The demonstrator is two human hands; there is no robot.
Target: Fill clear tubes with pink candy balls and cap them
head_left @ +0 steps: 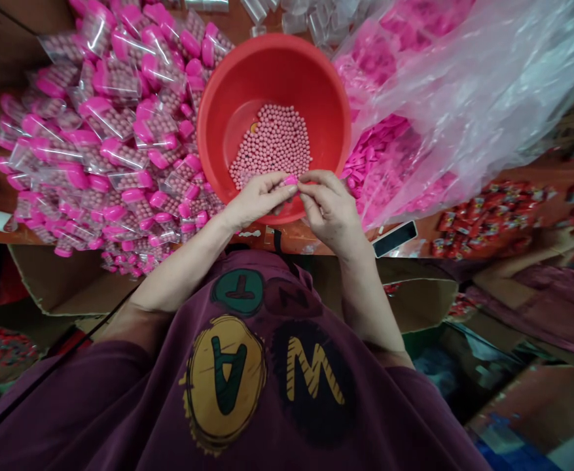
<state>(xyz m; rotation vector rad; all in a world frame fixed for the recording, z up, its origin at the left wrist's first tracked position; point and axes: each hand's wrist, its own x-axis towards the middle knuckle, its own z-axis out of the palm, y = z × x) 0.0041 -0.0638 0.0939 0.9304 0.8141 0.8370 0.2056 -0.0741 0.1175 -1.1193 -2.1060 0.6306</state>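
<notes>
Over the near rim of a red plastic basin, my two hands meet. Closed fingers of my left hand hold a small bright pink cap; whether a clear tube is attached below it is hidden by the fingers. My right hand is closed in a pinch at the cap's right side, thumb and fingertips touching it. Pale pink beads lie in the basin beneath, with a small yellow piece among them.
Bead-filled clear containers with pink caps are heaped on the left. Empty clear tubes lie behind the basin. A plastic bag of pink caps spreads right, near a phone and red packets. Another person's arm shows far right.
</notes>
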